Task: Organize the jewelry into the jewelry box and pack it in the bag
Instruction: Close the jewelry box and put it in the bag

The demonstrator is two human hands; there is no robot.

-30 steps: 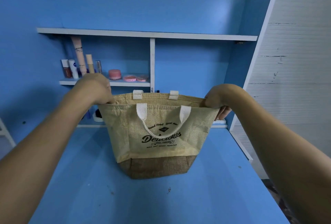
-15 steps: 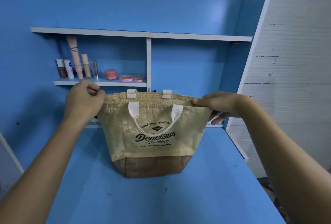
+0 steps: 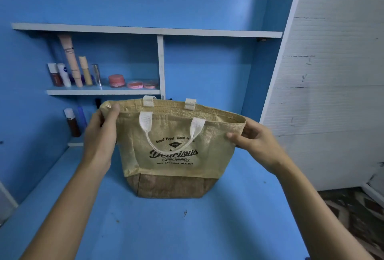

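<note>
1. Bag [image 3: 176, 155]: tan woven tote with a darker brown base and white handles, printed "Delicious"; stands upright on the blue table [image 3: 187, 228], near the back, in front of the shelf unit
2. Left hand [image 3: 101, 135]: grasps the bag's left top corner, thumb laid over the rim, fingers curled behind the fabric
3. Right hand [image 3: 255, 141]: pinches the bag's right top edge, thumb on the near face, fingers behind
4. Bag mouth: looks drawn nearly flat between the two hands; interior not visible, contents cannot be told
5. Jewelry box: not in view anywhere on the table or shelves; no loose jewelry in view either
6. Shelf [image 3: 104, 91]: carries upright cosmetic tubes [image 3: 70, 62] and low pink jars [image 3: 116, 81]; a dark bottle [image 3: 71, 122] stands on a lower ledge, left of the bag
7. Progress, as a judgement: with no box or jewelry outside the bag, sorting and packing are likely complete and the box likely sits inside; this cannot be confirmed
8. Remaining, as a judgement: at most closing or straightening the bag's top, then letting go
</note>
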